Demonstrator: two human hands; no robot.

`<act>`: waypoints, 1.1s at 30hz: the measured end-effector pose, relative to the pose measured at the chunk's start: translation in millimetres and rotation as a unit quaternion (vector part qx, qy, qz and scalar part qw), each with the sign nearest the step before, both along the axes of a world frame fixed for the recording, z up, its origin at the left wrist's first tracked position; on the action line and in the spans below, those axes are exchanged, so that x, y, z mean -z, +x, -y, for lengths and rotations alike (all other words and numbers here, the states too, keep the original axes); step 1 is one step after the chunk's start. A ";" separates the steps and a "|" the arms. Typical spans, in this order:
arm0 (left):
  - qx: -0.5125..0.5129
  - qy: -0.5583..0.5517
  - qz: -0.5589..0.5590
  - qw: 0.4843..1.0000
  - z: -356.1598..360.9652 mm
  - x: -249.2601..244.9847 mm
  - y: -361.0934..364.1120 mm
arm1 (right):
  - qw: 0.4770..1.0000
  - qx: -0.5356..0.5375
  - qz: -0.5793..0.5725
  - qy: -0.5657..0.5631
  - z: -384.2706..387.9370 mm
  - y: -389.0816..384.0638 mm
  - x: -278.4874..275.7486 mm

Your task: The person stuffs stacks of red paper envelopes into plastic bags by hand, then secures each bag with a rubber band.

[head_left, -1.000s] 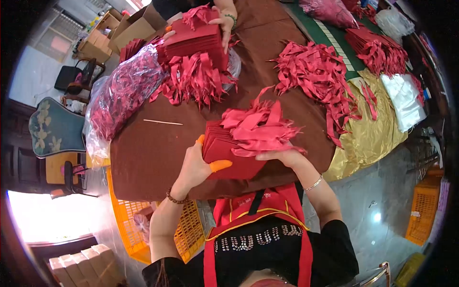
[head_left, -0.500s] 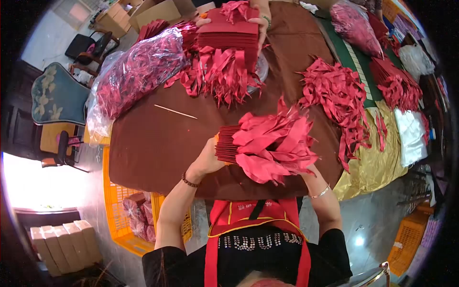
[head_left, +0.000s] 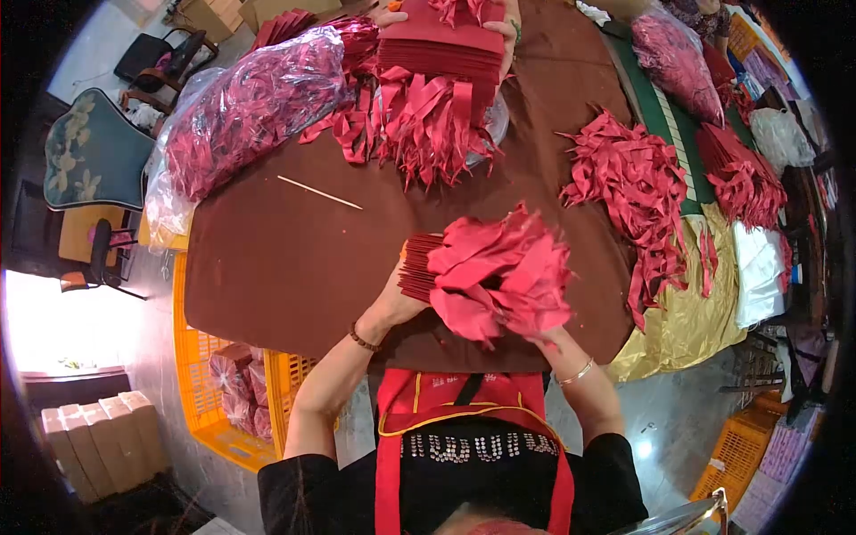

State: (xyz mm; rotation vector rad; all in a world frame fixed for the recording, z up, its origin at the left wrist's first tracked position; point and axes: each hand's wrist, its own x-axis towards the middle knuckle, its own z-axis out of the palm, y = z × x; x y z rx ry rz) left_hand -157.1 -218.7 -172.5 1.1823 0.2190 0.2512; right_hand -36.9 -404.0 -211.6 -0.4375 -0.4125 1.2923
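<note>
My left hand (head_left: 399, 299) is closed around the edge of a stack of dark red folded cards (head_left: 423, 267), with something orange at a fingertip. From the stack's right side spreads a loose bunch of red ribbons (head_left: 504, 281), slightly blurred. Below those ribbons is my right hand (head_left: 546, 339); its fingers are hidden under them, so their grip does not show. Both hands are above the near part of a brown-covered table (head_left: 285, 267).
Across the table, another person's hands hold a larger stack of red cards (head_left: 441, 55) with hanging ribbons. A thin stick (head_left: 319, 192) lies at left, near a plastic bag of red ribbons (head_left: 259, 107). A ribbon pile (head_left: 624, 183) lies at right. Orange crates (head_left: 227, 441) stand below.
The ribbon bunch and my right hand have shifted a little to the left. My left hand keeps its hold on the stack. The whole view has moved slightly.
</note>
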 end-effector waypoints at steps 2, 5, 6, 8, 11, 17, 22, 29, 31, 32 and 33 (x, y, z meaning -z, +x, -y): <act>0.011 0.005 0.029 1.000 4.5 -11.2 5.8 | 0.935 0.104 0.315 -0.122 -4.4 -1.6 -2.2; 0.002 0.042 0.016 0.999 9.8 -22.9 3.8 | 0.990 0.052 0.104 -0.082 -6.3 -1.7 -23.9; -0.005 0.016 0.014 1.000 9.1 -22.2 3.2 | 0.982 0.067 0.155 -0.089 -7.7 -4.7 -26.8; -0.007 0.072 0.028 0.997 6.6 -17.7 0.2 | 0.955 0.095 0.262 -0.105 -4.2 -2.2 -7.7; 0.046 0.232 0.001 0.971 -1.5 -19.5 -3.3 | 0.838 0.129 0.488 -0.205 2.2 16.7 18.5; -0.033 0.135 0.153 0.978 7.7 -44.9 -5.5 | 0.933 0.125 0.309 -0.135 -9.8 1.2 -7.9; -0.061 0.100 0.200 0.973 18.9 -41.1 3.2 | 0.970 0.053 -0.125 0.201 -26.8 -4.2 10.7; -0.146 0.101 0.193 0.965 30.3 -21.0 -7.3 | 0.817 0.075 0.546 -0.167 -22.0 0.2 -21.0; -0.173 0.101 0.190 0.961 31.9 -24.9 -6.1 | 0.871 0.097 0.469 -0.106 -18.2 -1.7 -34.0; -0.169 0.106 0.197 0.960 33.2 -25.5 -7.0 | 0.869 0.104 0.473 -0.101 -17.1 -1.9 -36.9; -0.181 0.127 0.199 0.955 33.8 -27.1 -6.9 | 0.848 0.103 0.505 -0.122 -18.0 0.0 -39.7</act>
